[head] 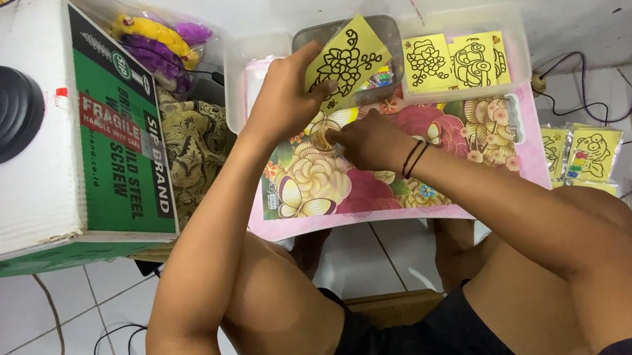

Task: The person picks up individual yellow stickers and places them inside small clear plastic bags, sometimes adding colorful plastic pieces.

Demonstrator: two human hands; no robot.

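Holding a yellow card (348, 61) above a small floral table (503, 172), with both hands close together.

The yellow card, printed with a black flower outline, is gripped at its lower left edge by the left hand (287, 98) and is tilted up over a clear plastic container (385, 29) at the far side of the table. The right hand (368, 143) is seen just below and slightly right of the card, resting on the table top with its fingers curled and pinched together; whether anything is held in them cannot be told. A dark band (414, 158) is worn on the right wrist. More yellow cards (455, 62) are laid in a white tray (511, 16) to the right, well apart from both hands. A cardboard box (32, 165) is seen at the left.
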